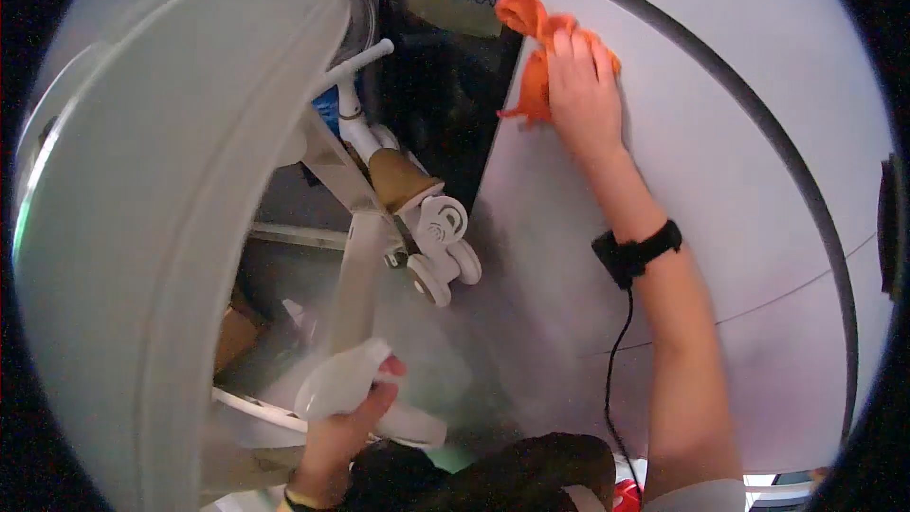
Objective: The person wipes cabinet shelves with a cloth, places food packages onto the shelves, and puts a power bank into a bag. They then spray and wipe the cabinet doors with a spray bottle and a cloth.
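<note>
My right hand (583,90) presses a bunched orange cloth (536,85) flat against a smooth white panel (720,228), close to its far left edge. The fingers lie over the cloth, and part of it sticks out beyond them. Low in the view, my left hand (346,431) is closed around a white plastic object (341,379). That object is blurred and partly covered by the fingers, so its kind cannot be made out.
A large pale rounded tabletop (180,199) fills the left side. Beside it stands a white kick scooter (436,228) with small wheels. A dark gap (436,85) lies behind the scooter. A black cable (611,370) hangs from the black strap (645,251) on my right forearm.
</note>
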The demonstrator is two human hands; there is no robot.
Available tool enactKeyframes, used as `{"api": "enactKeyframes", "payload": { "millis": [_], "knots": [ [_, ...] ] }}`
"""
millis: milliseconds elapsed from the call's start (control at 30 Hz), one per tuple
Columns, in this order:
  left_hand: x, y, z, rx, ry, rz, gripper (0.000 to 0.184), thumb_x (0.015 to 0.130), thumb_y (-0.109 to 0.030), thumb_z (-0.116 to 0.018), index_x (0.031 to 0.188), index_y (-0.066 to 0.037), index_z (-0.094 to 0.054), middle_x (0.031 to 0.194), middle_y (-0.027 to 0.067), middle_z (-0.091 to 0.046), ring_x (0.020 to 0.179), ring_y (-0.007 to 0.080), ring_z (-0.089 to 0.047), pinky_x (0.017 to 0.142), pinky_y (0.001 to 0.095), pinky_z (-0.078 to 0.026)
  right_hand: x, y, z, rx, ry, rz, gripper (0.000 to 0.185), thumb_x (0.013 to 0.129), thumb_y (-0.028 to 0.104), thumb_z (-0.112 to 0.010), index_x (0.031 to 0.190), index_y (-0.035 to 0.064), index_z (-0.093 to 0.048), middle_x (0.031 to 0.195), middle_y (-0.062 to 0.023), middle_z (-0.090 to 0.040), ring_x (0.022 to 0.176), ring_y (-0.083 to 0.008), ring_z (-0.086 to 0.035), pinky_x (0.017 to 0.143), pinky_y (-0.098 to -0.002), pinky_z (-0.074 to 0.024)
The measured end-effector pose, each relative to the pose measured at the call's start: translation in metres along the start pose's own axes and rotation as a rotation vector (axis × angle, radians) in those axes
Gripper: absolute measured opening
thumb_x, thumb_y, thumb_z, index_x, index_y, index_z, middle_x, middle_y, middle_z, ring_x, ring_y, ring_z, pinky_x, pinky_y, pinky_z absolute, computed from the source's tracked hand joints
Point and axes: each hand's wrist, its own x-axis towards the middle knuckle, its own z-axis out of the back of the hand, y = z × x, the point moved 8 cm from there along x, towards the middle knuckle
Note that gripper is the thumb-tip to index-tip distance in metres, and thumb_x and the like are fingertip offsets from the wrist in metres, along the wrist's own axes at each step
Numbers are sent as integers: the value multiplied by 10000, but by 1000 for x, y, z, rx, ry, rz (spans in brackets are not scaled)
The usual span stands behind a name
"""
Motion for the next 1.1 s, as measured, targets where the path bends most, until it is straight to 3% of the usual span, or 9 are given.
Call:
{"api": "enactKeyframes", "payload": {
  "millis": [100,200,333,533,733,800,867,967,1100],
  "knots": [
    [35,-10,-9,23,-123,-141,205,769,-34,-655,973,-36,-632,898,10,-633,827,92,-569,719,242,-456,-72,37,-12,229,286,66,618,808,265,-498,1321,-60,-386,1386,-164,-349,1288,-314,-302,1099,-415,-195],
    [84,-37,-62,40,-123,-163,323,777,-184,-697,1044,-19,-621,972,76,-649,910,184,-606,807,297,-465,-202,81,-13,168,344,329,1024,509,494,-741,1306,-57,-406,1422,-178,-296,1330,-317,-247,1132,-412,-122],
    [163,-62,-125,56,-135,-224,384,782,-244,-665,1084,-13,-611,1031,114,-655,952,235,-623,832,329,-470,-264,70,8,325,561,428,784,674,366,-671,1293,-45,-424,1425,-153,-310,1336,-290,-258,1125,-409,-145],
    [188,-82,-145,176,-136,-422,351,772,-191,-653,1072,-11,-620,1026,129,-657,891,241,-636,782,353,-487,-157,-33,30,557,252,-243,521,826,199,-519,1284,-36,-437,1411,-136,-364,1301,-293,-340,1108,-436,-188],
    [133,-45,-78,348,-290,-435,339,787,-195,-649,1054,12,-617,998,131,-645,968,242,-604,851,363,-451,-17,-10,-6,89,93,-81,539,813,156,-432,1314,-38,-392,1377,-124,-403,1302,-263,-335,1104,-424,-208],
    [113,-19,-58,178,-262,-290,318,812,-225,-658,1040,-6,-626,978,109,-639,962,234,-592,850,337,-443,-64,65,-73,1511,589,-356,580,797,191,-438,1322,-48,-376,1356,-129,-416,1321,-263,-303,1107,-404,-214],
    [89,-16,-51,208,-96,-197,252,821,-175,-659,999,1,-627,929,77,-635,902,193,-592,803,301,-451,-142,118,-51,612,61,95,497,771,252,-572,1185,-15,-511,1294,-173,-447,1234,-275,-407,1053,-399,-297],
    [60,0,-31,-9,-152,-149,167,814,-92,-650,966,-23,-630,898,32,-627,846,127,-576,759,258,-448,-197,134,-28,258,266,459,547,750,281,-612,1207,-1,-512,1260,-188,-467,1190,-287,-440,1033,-408,-322],
    [45,18,-22,-148,-93,-83,171,803,-55,-647,973,-43,-636,894,1,-628,824,91,-570,740,245,-450,-53,-5,5,1575,574,-500,558,815,214,-459,1321,-16,-405,1393,-149,-386,1327,-301,-302,1104,-407,-214]
  ]
}}
